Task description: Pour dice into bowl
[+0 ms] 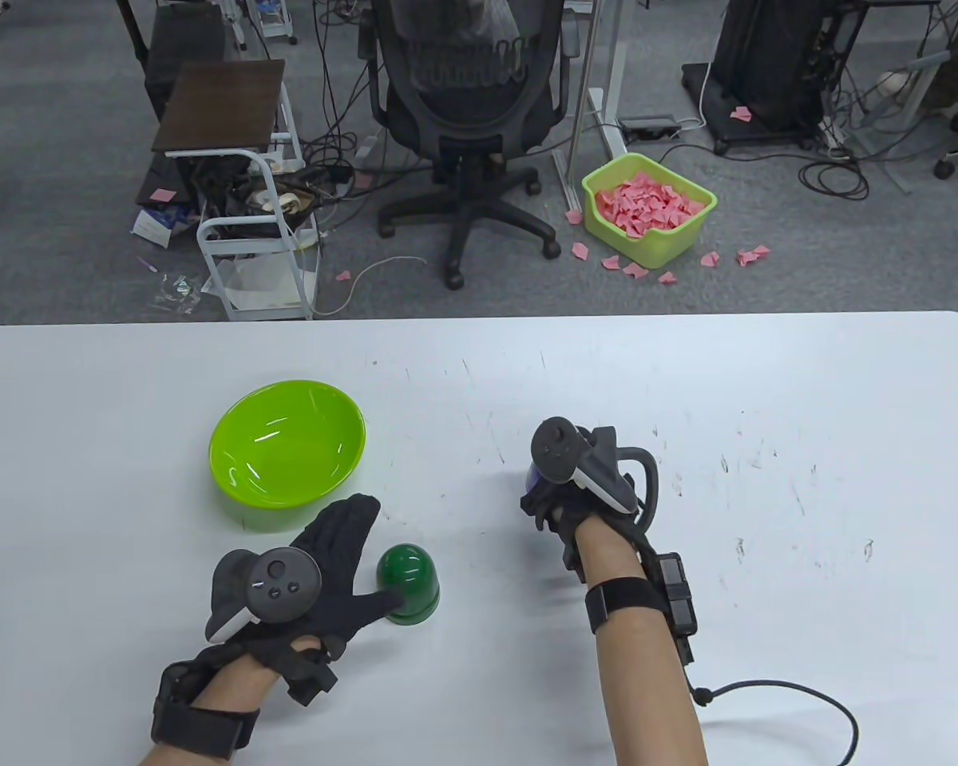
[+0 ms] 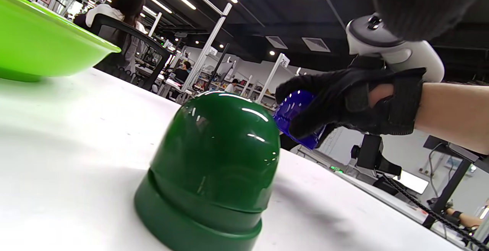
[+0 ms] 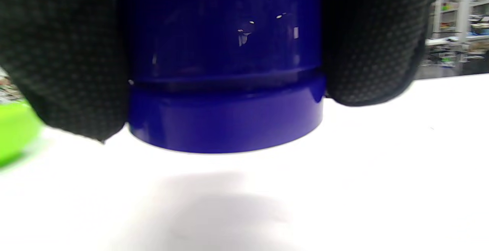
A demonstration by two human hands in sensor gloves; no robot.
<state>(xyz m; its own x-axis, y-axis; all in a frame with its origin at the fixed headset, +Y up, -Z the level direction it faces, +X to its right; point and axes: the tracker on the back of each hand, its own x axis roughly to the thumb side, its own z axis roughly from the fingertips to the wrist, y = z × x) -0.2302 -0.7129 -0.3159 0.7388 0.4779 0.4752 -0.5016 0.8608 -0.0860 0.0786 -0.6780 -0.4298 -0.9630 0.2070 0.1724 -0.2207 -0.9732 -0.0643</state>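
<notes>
Up off the table, the blue cup hangs mouth-down in the right hand, gloved fingers wrapped round both its sides. The right wrist view shows a gap and a soft shadow under the cup's rim, so it is clear of the tabletop. From the left wrist view the cup is tilted a little, and only part of it shows past the glove. From the table view just a sliver of blue shows under the tracker on that hand.

The left hand lies spread out with nothing in its grip, the fingers stretched toward the green bowl. Its thumb reaches to the green cup, though whether it touches the cup cannot be told. That cup stands mouth-down on the table, just beside the hand on its right side and near the bowl's near rim.

The bowl sits upright on the left half of the table, well apart from the right hand. No dice can be seen in any view; what the cups hold is hidden.
</notes>
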